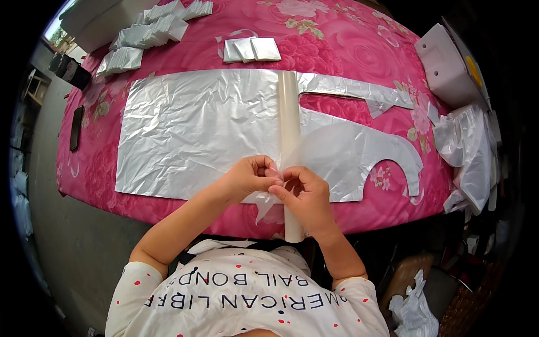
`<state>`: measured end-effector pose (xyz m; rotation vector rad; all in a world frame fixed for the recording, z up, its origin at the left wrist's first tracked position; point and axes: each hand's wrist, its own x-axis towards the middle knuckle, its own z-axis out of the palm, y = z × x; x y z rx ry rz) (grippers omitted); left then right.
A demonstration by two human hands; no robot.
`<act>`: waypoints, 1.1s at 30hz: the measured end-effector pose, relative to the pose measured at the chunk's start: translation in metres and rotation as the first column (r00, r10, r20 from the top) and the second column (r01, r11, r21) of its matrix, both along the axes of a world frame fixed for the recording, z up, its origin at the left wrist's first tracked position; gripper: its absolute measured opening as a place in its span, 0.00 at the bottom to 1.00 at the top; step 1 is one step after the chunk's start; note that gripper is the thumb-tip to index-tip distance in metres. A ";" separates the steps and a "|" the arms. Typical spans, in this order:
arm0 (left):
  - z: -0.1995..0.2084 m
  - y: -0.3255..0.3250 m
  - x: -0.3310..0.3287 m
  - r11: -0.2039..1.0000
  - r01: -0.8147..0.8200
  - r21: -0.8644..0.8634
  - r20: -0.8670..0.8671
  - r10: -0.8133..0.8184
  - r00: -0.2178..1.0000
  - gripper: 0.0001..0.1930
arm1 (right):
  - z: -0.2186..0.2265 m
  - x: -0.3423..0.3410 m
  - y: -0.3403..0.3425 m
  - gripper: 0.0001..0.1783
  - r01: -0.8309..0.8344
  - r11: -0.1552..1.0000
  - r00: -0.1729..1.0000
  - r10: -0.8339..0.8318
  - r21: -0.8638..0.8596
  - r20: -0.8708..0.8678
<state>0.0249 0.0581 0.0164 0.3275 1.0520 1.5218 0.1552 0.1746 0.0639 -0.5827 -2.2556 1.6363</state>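
Note:
My left hand (255, 175) and my right hand (307, 196) meet close together near the table's front edge. Both are closed, fingertips pinching a thin clear plastic film (263, 209) whose loose end hangs below them. Just beside the fingers, a long cream tube or roll (289, 112) lies front to back, its near end jutting past the table edge. Beneath it spreads a silvery plastic sheet (191, 129), creased on the left. On the right the sheet shows an apron-like shape (342, 146) with curved cutouts and a narrow strap.
Three flat silvery packets (251, 49) lie behind the sheet, and several more are heaped (151, 33) at the back left. A dark phone (76, 128) rests at the left edge. White boxes (446, 62) and crumpled plastic bags (466, 149) stand at the right. Pink floral cloth (337, 50) covers the table.

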 end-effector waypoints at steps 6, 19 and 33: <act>-0.003 -0.002 -0.001 0.995 -0.072 -0.063 0.071 0.077 0.995 0.14 | -0.018 0.015 0.027 0.05 0.080 0.943 0.987 -0.120 -0.322 -0.106; -0.004 -0.010 -0.008 0.984 -0.003 -0.180 -0.100 -0.015 0.995 0.06 | -0.019 0.192 0.197 0.07 0.716 0.391 0.571 -0.805 0.579 -0.162; 0.009 -0.136 -0.112 0.875 -0.281 -0.393 -0.386 0.120 0.915 0.04 | -0.009 0.060 -0.004 0.29 -0.265 0.917 0.767 0.013 0.298 0.641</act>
